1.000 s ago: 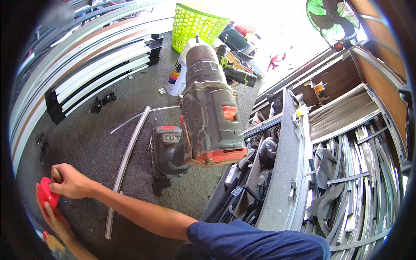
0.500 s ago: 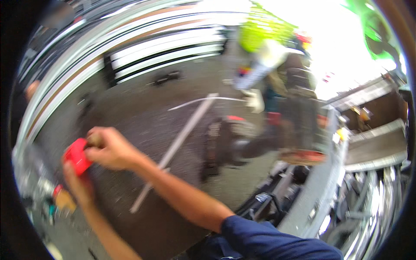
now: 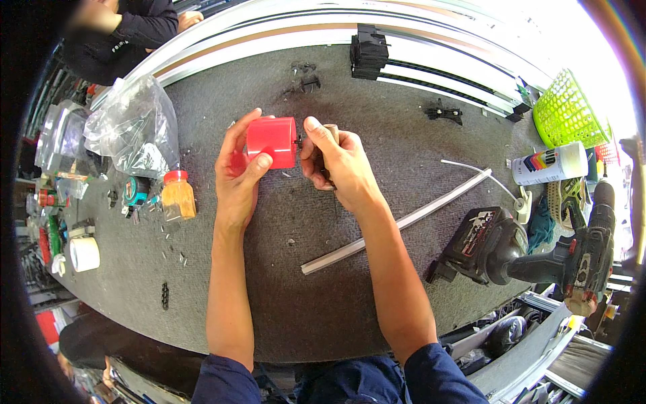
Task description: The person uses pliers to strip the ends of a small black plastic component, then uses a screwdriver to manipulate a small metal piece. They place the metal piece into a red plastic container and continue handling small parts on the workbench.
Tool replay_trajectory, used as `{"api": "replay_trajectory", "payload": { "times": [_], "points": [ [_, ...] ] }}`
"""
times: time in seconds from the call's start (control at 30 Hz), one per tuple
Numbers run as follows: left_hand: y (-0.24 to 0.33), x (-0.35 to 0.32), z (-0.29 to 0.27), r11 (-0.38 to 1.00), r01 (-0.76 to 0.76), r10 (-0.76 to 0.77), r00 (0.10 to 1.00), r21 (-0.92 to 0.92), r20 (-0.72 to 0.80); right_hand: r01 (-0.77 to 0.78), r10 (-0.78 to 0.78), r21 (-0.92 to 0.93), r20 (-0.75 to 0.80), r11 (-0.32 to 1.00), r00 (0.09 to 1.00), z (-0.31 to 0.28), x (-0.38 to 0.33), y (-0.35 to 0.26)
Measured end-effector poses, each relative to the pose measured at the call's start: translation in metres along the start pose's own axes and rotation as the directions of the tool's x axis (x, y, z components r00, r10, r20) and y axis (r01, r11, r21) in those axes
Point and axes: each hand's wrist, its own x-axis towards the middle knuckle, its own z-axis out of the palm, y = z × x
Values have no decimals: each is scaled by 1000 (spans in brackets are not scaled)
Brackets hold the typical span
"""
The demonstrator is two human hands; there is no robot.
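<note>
My left hand (image 3: 237,172) is wrapped round a glossy red cylinder (image 3: 276,138), its thumb pressed on the near side. A short dark stub (image 3: 299,142) sticks out of the cylinder's right end. Right beside it, my right hand (image 3: 343,161) is closed round a brownish, handle-like piece (image 3: 331,129), mostly hidden by the fingers. Whether this piece touches the stub I cannot tell. Both hands are above the middle of the grey, carpet-like bench top (image 3: 269,296).
A white strip (image 3: 397,222) lies right of my hands, near a cordless drill (image 3: 538,262). A spray can (image 3: 550,163) and green basket (image 3: 568,111) stand at right. Leftward are an orange-filled jar (image 3: 178,195), tape measure (image 3: 136,191) and plastic bag (image 3: 134,124). Another person (image 3: 128,34) is at far left.
The view has swung left, so the hands now appear nearer the middle and the drill further right. The red cylinder is still in my left hand, and blur has cleared.
</note>
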Motion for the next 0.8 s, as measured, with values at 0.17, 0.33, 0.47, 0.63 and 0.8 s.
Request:
{"api": "replay_trajectory", "payload": {
  "times": [0.17, 0.33, 0.47, 0.63, 0.8],
  "points": [
    [1, 0, -2, 1000, 8, -8, 1000, -19, 18, 1, -1, -17, 13, 1000, 1000, 0, 3, 2],
    [0, 2, -4, 999, -31, 30, 999, 33, 26, 30, -30, -39, 1, 999, 1000, -7, 4, 8],
    [1, 0, -6, 993, -82, 70, 988, 82, 141, 143, -138, -128, 52, 981, 989, -7, -2, 8],
    [3, 0, -9, 998, 14, -4, 989, -68, 145, 0, 0, -3, -104, 1000, 995, 0, 3, 7],
    [-2, 0, -7, 998, 25, -19, 994, -55, 111, 21, -17, 43, -94, 999, 995, -8, 7, 14]
  ]
}}
